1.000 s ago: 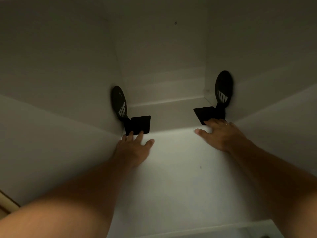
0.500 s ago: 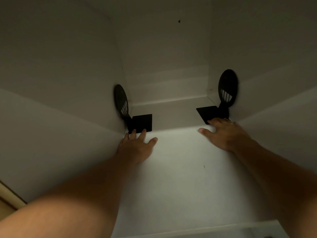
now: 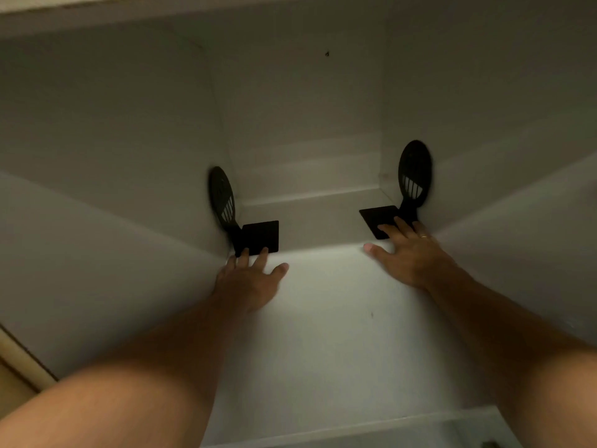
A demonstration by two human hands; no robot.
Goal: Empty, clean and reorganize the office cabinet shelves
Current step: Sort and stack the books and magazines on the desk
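Dim white cabinet shelf (image 3: pixel 323 334) holds two black bookends, uprights flat against opposite side walls, base plates pointing inward. Left hand (image 3: pixel 248 282), fingers spread, touches the left bookend (image 3: pixel 258 236); right hand (image 3: pixel 407 253), fingers extended, presses the right bookend (image 3: pixel 379 215).

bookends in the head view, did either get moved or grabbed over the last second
Barely anything changed. The right hand slid its fingers a little further onto the right bookend base. The left hand stayed flat with its fingertips at the left bookend base edge. Neither bookend was gripped or visibly shifted; both still stand against the side walls of the cabinet shelf.
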